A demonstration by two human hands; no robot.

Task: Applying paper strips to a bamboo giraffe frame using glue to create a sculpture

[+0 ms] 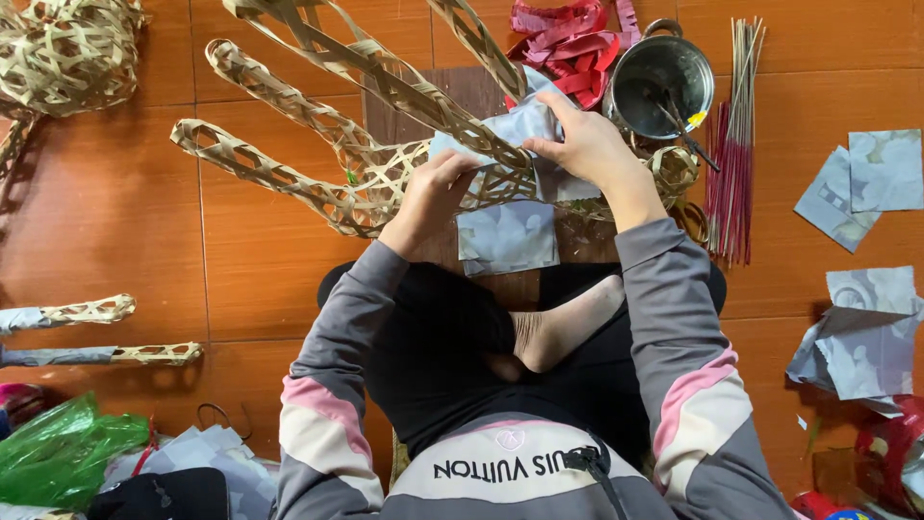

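A large woven bamboo frame (318,183) shaped like a hand with long fingers lies on the orange tiled floor in front of me. Pale grey-blue paper pieces (507,236) cover its palm part. My left hand (430,197) presses on the woven frame beside the paper. My right hand (582,144) presses a paper piece (520,125) down onto the frame's upper side. I sit cross-legged, one bare foot (558,327) showing below the work.
A metal pot (664,82) with a brush stands at the back right, beside red ribbon (568,43) and a bundle of thin sticks (733,144). Cut paper sheets (861,337) lie at right. More woven bamboo pieces (63,53) and a green bag (58,448) lie at left.
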